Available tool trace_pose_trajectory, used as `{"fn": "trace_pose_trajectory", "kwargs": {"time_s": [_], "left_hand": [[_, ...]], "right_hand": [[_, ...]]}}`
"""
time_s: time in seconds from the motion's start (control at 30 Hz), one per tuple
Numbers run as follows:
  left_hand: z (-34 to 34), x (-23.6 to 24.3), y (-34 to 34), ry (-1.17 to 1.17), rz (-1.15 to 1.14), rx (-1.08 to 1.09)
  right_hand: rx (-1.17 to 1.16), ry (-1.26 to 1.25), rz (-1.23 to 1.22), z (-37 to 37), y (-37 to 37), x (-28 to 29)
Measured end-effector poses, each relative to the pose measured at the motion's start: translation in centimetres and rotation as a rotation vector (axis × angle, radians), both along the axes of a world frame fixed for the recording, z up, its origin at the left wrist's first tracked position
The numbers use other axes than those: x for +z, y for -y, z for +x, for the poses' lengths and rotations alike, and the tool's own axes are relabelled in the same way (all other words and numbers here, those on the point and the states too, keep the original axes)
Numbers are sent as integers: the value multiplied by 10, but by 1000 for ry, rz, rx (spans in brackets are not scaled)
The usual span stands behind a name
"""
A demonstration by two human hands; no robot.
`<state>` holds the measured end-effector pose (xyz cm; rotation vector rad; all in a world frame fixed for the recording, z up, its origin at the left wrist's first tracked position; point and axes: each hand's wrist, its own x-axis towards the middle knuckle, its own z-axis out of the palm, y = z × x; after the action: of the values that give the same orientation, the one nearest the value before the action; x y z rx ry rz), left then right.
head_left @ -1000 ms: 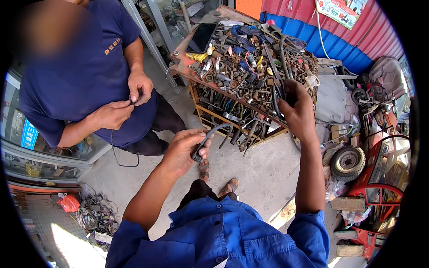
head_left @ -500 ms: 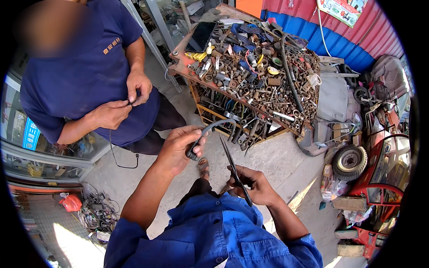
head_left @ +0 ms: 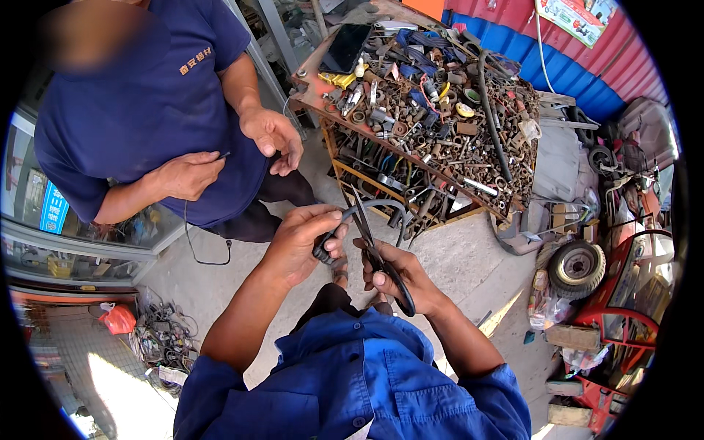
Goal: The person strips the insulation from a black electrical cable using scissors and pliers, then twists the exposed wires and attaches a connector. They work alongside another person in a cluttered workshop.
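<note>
My left hand [head_left: 299, 243] grips one end of a short, curved dark hose [head_left: 375, 206] at waist height. My right hand [head_left: 402, 277] holds black scissors [head_left: 369, 238] by their loop handles. The blades point up and reach the hose just right of my left fingers. The two hands are close together, almost touching. Whether the blades are around the hose I cannot tell. Behind both hands stands a rusty two-level rack [head_left: 506, 192] heaped with bolts, nuts and tools.
A person in a dark blue shirt stands at the left, a hand [head_left: 185, 176] pinching a thin black wire [head_left: 196, 248]. A black phone [head_left: 345, 47] lies on the rack's far corner. A small wheel [head_left: 577, 268] and red machine [head_left: 632, 290] sit right; tangled cables [head_left: 163, 339] lie lower left.
My right hand came down from the rack with the scissors and has risen beside my left hand, blades now at the hose. The other person's hands have moved apart.
</note>
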<state>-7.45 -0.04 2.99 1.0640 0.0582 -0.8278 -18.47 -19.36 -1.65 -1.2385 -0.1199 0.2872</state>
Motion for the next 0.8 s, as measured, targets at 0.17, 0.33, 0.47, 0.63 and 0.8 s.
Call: {"fn": "trace_pose_trajectory", "kwargs": {"time_s": [0.17,0.33,0.47,0.63,0.8], "left_hand": [[-1,2,-4,-8,-10,13],[-2,2,-6,0,17,14],[0,1,-9,7,21,-7],[1,-1,-11,-17,12,-41],[-1,2,-11,-41,18,-45]], "right_hand": [[36,-14,-31,9,-1,7],[19,15,-64,9,-3,3],[35,20,-82,10,-2,2],[35,26,-115,9,0,6],[44,16,-133,9,2,8]]}}
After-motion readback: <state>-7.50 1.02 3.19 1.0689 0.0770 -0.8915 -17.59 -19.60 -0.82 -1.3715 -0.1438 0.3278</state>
